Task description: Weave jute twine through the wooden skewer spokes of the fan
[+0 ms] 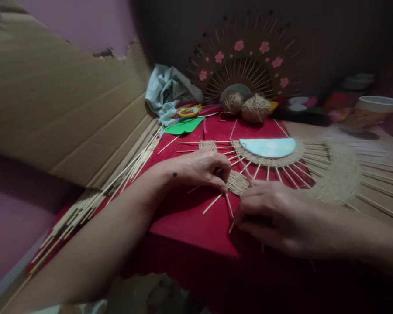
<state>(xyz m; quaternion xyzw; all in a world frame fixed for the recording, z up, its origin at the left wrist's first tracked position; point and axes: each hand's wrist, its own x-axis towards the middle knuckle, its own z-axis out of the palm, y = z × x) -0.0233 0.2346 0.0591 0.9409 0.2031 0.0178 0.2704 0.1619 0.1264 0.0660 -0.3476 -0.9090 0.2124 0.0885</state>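
A half-round fan frame lies on the red cloth, its thin wooden sticks point(267, 172) spreading from a light blue half-disc point(267, 147). Twine is woven across the sticks in patches. My left hand point(205, 168) pinches the left edge of a small woven twine patch point(237, 182) near the frame's front. At that patch's right edge, my right hand point(270, 213) is closed with its fingers curled, and what they grip is hidden. A wider woven band point(339, 174) covers the sticks on the right, and another small patch point(208, 145) sits at the far left.
Two twine balls point(256, 107) rest behind the frame, before a finished fan with pink flowers point(239, 46). Yellow-handled scissors point(189, 110), green paper point(184, 126) and a crumpled cloth point(170, 87) lie back left. Loose sticks point(118, 185) line the cardboard point(68, 100). A cup point(370, 113) stands right.
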